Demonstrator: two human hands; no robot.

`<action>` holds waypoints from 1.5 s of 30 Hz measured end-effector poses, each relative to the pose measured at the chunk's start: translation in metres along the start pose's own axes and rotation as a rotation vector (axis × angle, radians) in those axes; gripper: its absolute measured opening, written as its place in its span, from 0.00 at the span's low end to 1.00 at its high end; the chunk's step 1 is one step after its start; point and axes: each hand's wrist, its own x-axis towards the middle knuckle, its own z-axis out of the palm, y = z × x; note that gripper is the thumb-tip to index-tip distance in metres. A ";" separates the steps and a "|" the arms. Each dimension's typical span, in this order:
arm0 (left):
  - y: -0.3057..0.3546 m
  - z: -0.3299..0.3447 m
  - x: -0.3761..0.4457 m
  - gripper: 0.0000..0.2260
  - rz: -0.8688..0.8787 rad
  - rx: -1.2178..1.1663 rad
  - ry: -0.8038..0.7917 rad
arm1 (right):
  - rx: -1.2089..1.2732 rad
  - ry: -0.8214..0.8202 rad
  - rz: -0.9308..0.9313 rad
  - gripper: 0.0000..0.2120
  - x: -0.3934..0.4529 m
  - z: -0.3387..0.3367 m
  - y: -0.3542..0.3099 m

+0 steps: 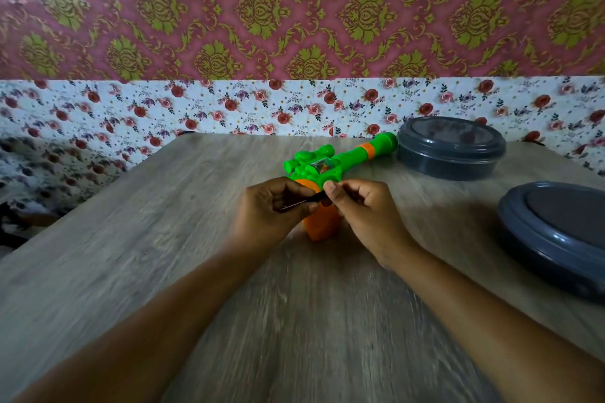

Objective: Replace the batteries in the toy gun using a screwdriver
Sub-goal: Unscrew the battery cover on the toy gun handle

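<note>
Opening stage of the battery change, by the look of it: toy gun (340, 167) lying on its side on the worktop (196, 271), green barrel pointing away and to the right, orange grip (319, 226) toward the viewer, no battery cover or loose cells visible. Both hands close together directly over the grip, sharing a slender dark screwdriver (302, 201). Left hand (271, 209) curled around the tool's thin metal end; right hand (363, 209) pinching the darker end between thumb and fingers. Tip not discernibly seated in any screw; frame blurred here. Next move, judged from this: tip lowered into the cover screw on the grip, gun steadied against the worktop, shaft kept square to the screw head to avoid slipping. Forearms converging from the lower corners, wrists raised above the surface. Two grey lidded containers, far (450, 147) and near (556, 232), well to the right.
</note>
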 end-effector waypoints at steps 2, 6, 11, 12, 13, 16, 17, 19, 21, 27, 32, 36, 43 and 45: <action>0.001 0.000 -0.001 0.14 -0.008 0.038 -0.032 | 0.094 0.033 0.116 0.14 -0.001 0.000 0.000; 0.000 -0.002 0.000 0.16 0.006 0.152 0.035 | 0.346 0.207 0.346 0.11 0.005 -0.004 0.002; -0.007 -0.005 0.002 0.13 -0.136 0.338 0.176 | 0.614 0.320 0.488 0.08 0.012 -0.015 0.008; -0.008 -0.005 0.001 0.15 -0.184 0.479 0.107 | 0.607 0.308 0.497 0.07 0.012 -0.014 0.009; -0.007 -0.004 -0.002 0.19 -0.222 0.678 -0.011 | 0.596 0.292 0.502 0.07 0.012 -0.011 0.009; -0.012 -0.001 -0.008 0.37 -0.217 1.048 -0.274 | 0.561 0.243 0.502 0.08 0.010 -0.001 0.006; -0.013 0.001 -0.009 0.36 -0.231 1.071 -0.292 | 0.550 0.229 0.493 0.09 0.010 0.002 0.005; -0.016 0.002 -0.008 0.33 -0.244 1.065 -0.345 | 0.529 0.212 0.479 0.11 0.010 0.005 0.005; -0.013 0.004 -0.008 0.31 -0.237 1.025 -0.368 | 0.533 0.212 0.493 0.12 0.011 0.006 0.006; -0.015 0.009 -0.008 0.23 -0.300 0.700 -0.176 | 0.592 0.211 0.563 0.13 0.013 0.004 0.008; 0.000 0.021 -0.020 0.40 -0.434 0.406 -0.068 | 0.631 0.264 0.652 0.13 0.014 0.006 0.010; 0.013 0.028 -0.021 0.33 -0.494 0.250 0.032 | 0.738 0.271 0.673 0.13 0.011 0.007 0.004; 0.016 0.024 -0.014 0.21 -0.585 0.057 0.088 | 0.751 0.176 0.603 0.13 0.007 0.006 -0.004; 0.018 0.022 -0.011 0.27 -0.606 0.016 0.081 | 0.783 0.133 0.594 0.12 0.007 0.007 -0.005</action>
